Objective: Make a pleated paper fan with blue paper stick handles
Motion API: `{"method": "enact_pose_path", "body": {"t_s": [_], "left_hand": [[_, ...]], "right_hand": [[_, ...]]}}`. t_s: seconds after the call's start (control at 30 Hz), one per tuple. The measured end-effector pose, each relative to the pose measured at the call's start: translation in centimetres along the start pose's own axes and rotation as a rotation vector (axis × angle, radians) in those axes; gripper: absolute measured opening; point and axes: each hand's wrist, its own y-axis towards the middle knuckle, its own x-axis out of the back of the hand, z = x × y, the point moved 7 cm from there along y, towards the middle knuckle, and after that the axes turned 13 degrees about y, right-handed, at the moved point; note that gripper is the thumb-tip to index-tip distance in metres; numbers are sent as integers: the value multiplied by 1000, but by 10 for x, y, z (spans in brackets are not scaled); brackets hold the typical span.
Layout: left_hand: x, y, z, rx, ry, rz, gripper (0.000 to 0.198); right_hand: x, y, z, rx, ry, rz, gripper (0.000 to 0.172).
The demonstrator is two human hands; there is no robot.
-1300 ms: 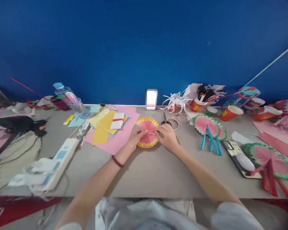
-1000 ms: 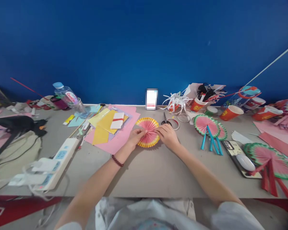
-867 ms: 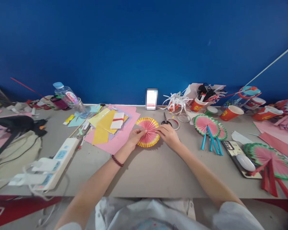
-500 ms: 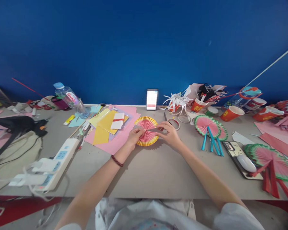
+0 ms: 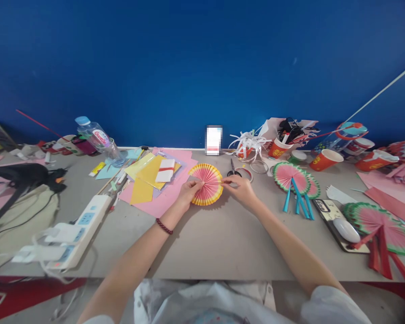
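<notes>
A round pleated paper fan [image 5: 209, 191], pink with a yellow rim, is spread into a full disc above the grey table. My left hand [image 5: 191, 192] grips it near the centre, thumb on the folds. At the fan's right edge my right hand [image 5: 239, 186] pinches the yellow rim between thumb and fingers. Behind that hand lie black-handled scissors [image 5: 234, 169] and a roll of tape [image 5: 246, 173]. To the left, pink paper sheets [image 5: 151, 207] lie under yellow sheets [image 5: 142, 191] and a white pad with a red band [image 5: 165, 171].
A white power strip [image 5: 87, 225] with plugs stands at left, near a leaning plastic bottle [image 5: 99, 139]. At right are watermelon-coloured fans [image 5: 290, 175], a phone [image 5: 327, 216] with a white mouse [image 5: 346, 230] on it, and paper cups [image 5: 327, 159]. A blue wall [image 5: 202, 67] rises behind.
The wedge-shaped gap on the fan's right side has closed, so the disc is whole. My right hand's fingers have drawn together at the rim; my left hand has hardly moved.
</notes>
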Motion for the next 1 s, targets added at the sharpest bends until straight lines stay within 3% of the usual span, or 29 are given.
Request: {"method": "enact_pose_path", "body": {"t_s": [0.17,0.37,0.63,0.87,1.0], "left_hand": [[3,1,0,-8,18,-14,28],[4,1,-1,-24,18,-16,28],[3,0,-1,-26,27,-12,30],[4,-1,-2,-10,5,-29,30],[5,-1,-2,-16,42,-49,30]], "right_hand": [[-2,0,6,94,-15,3,16],[-3,-1,4,64,-8,-29,15],[-4,-4,10,237,-116,-29,17],[-5,-3,9,65,-4,-98,19],[-6,-4,14,80,-38,-119,19]]}}
